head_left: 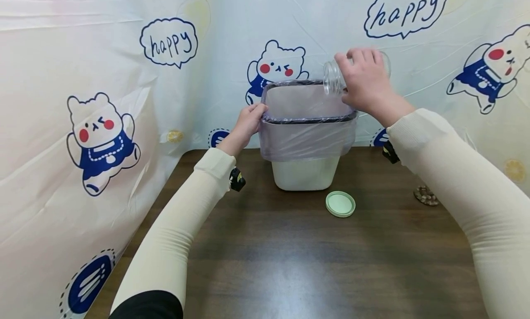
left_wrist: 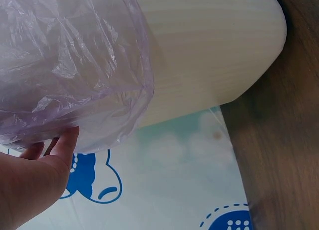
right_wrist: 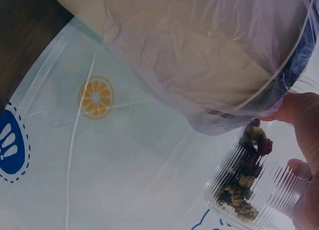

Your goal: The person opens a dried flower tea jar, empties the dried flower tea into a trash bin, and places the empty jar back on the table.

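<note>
A pale bin lined with a translucent purple bin bag stands on the table, its rim dark. My left hand grips the bin's left rim through the bag; part of its fingers is hidden by the bag in the left wrist view. In my right hand is a clear ribbed glass jar, held on its side with its mouth over the bin's right rim. Dried flower buds lie along the inside of the jar in the right wrist view.
A round pale green lid lies on the dark wooden table in front of the bin. Farther right, a brown pebbly coaster-like disc is partly covered by the right sleeve. A printed curtain hangs behind and to the left.
</note>
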`<state>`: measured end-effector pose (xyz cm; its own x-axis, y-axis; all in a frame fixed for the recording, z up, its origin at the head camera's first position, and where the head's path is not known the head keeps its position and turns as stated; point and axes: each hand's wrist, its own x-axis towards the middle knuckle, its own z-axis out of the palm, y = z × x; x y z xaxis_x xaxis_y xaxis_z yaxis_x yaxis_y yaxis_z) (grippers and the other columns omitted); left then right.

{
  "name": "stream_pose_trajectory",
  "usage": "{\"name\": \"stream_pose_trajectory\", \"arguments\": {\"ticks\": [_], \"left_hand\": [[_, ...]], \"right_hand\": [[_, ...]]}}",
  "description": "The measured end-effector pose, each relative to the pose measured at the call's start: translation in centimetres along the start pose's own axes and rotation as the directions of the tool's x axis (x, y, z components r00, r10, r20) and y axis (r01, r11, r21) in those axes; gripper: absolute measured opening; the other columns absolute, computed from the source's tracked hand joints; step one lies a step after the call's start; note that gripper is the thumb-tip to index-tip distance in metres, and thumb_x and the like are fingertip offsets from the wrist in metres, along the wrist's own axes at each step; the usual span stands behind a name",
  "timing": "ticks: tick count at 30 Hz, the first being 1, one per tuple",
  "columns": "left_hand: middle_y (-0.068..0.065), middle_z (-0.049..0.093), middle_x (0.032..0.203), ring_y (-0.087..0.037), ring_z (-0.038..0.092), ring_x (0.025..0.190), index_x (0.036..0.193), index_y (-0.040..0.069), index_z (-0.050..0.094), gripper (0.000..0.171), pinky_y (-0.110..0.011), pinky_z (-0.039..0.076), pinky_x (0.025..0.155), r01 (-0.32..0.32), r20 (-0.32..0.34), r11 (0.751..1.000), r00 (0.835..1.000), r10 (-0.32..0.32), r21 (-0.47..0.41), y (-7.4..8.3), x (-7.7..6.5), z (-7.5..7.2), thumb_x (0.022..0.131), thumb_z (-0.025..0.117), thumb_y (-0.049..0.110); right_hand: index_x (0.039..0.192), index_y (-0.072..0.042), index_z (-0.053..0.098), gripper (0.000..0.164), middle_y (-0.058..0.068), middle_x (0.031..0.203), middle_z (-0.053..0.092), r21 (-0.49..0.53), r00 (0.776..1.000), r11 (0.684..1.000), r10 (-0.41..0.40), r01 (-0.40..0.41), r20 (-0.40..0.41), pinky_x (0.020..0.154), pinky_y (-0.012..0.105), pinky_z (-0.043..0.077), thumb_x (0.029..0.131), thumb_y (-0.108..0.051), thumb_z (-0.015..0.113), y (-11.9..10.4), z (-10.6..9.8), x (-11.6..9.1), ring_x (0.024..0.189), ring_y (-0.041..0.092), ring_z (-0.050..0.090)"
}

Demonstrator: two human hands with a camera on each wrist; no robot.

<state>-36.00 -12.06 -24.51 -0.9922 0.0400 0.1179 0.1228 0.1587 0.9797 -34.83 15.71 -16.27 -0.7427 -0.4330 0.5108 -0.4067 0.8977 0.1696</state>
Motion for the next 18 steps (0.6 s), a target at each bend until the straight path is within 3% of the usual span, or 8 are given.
{"name": "stream_pose_trajectory", "arguments": {"ticks": [4,11,18], "left_hand": [[-0.003,0.049,0.09,-0.016,0.046,0.091,0.085,0.007,0.054,0.022,-0.042,0.037,0.09,-0.001,0.006,1.0,1.0,0.001,-0.002,-0.02,0.02,0.08,0.085,0.048,0.028],[-0.003,0.051,0.102,-0.016,0.045,0.102,0.108,-0.001,0.054,0.038,-0.043,0.035,0.092,0.001,0.023,1.0,1.0,-0.001,0.002,-0.01,-0.04,-0.05,0.086,0.047,0.028],[-0.004,0.051,0.1,-0.016,0.046,0.098,0.111,0.0,0.054,0.039,-0.042,0.035,0.092,0.004,0.023,1.0,1.0,-0.004,0.009,0.03,-0.13,-0.19,0.087,0.046,0.029]], "right_hand": [[0.13,-0.005,0.029,0.078,0.026,0.123,0.035,-0.024,1.0,1.0,-0.012,0.012,0.0,0.097,0.052,0.012,0.065,-0.016,0.072,0.01,0.14,-0.05,0.113,0.042,0.027],[0.127,-0.006,0.031,0.076,0.026,0.122,0.035,-0.068,0.997,0.995,-0.069,0.067,-0.024,0.096,0.053,0.012,0.064,-0.015,0.073,0.01,0.16,-0.05,0.111,0.042,0.028],[0.126,-0.006,0.033,0.077,0.025,0.121,0.036,-0.094,0.991,0.989,-0.119,0.113,-0.057,0.094,0.053,0.014,0.062,-0.013,0.073,0.03,0.19,0.04,0.109,0.041,0.03]]}}
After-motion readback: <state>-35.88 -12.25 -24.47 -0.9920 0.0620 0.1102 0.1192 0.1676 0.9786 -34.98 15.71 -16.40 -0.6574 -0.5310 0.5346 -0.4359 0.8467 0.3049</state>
